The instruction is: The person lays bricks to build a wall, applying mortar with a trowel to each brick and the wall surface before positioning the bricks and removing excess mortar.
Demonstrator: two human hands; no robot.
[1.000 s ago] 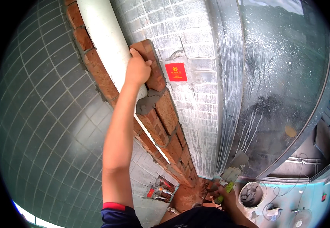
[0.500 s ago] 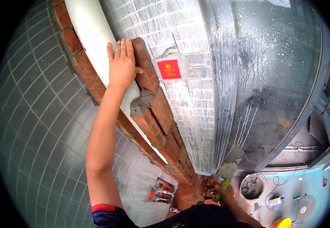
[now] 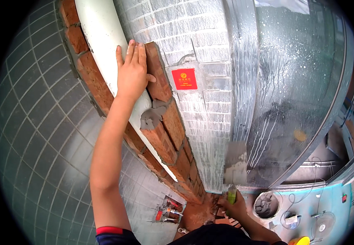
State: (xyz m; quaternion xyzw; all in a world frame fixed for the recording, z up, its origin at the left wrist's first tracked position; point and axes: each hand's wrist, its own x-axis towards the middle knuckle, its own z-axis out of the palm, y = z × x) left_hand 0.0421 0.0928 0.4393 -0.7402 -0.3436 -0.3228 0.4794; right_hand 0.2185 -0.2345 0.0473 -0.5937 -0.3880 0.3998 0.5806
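Observation:
My left hand [image 3: 133,72] lies flat against the top red brick [image 3: 157,73] of a narrow brick column, fingers together and pointing up. That brick sits on grey mortar [image 3: 152,116] atop the lower bricks [image 3: 165,132]. A white pipe [image 3: 103,45] runs up just left of the hand. Low in the view, my right hand [image 3: 236,206] grips the green handle of a trowel [image 3: 235,168], whose mortar-smeared blade points upward.
A grey tiled wall [image 3: 197,53] with a red square sticker [image 3: 184,79] stands right of the column. Metal sheeting [image 3: 295,81] lies further right. A mortar bucket [image 3: 266,205], cables and a yellow object [image 3: 301,241] lie below. Grey floor tiles [image 3: 34,122] spread left.
My left hand has opened from a grip on the top brick to a flat palm against it. The view has shifted slightly; my right hand keeps the trowel low.

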